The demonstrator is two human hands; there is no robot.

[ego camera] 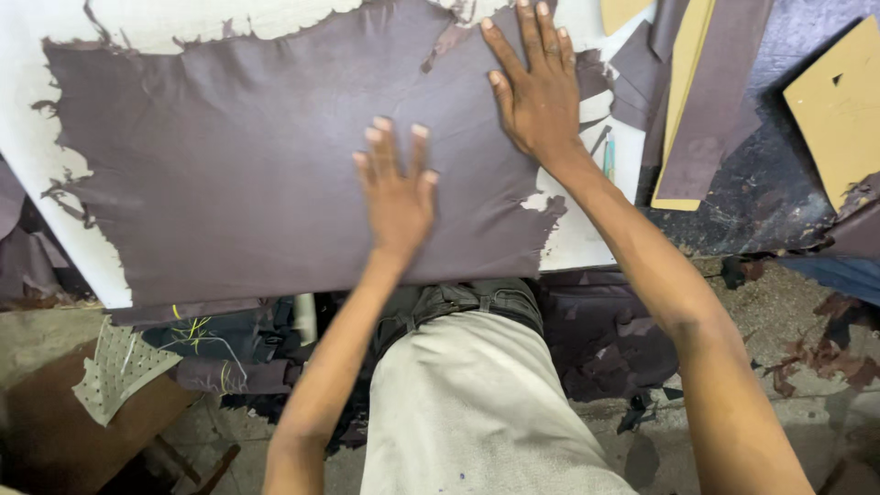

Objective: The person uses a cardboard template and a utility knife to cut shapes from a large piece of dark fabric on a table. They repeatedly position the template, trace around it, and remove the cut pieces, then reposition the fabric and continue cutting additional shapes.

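A large dark brown leather hide [238, 156] with ragged edges lies spread over a white cutting board [37, 128]. My left hand [396, 192] presses flat on the hide near its front edge, fingers close together. Farther back and to the right, my right hand [536, 82] rests palm-down on the hide's right part, fingers spread. Neither hand holds anything.
A slim teal-handled tool [609, 158] lies on the board beside my right wrist. Brown leather strips [710, 101] and tan card patterns [839, 101] lie at the right. Leather scraps [596, 339] litter the floor below, and a perforated pale piece [119, 367] sits at lower left.
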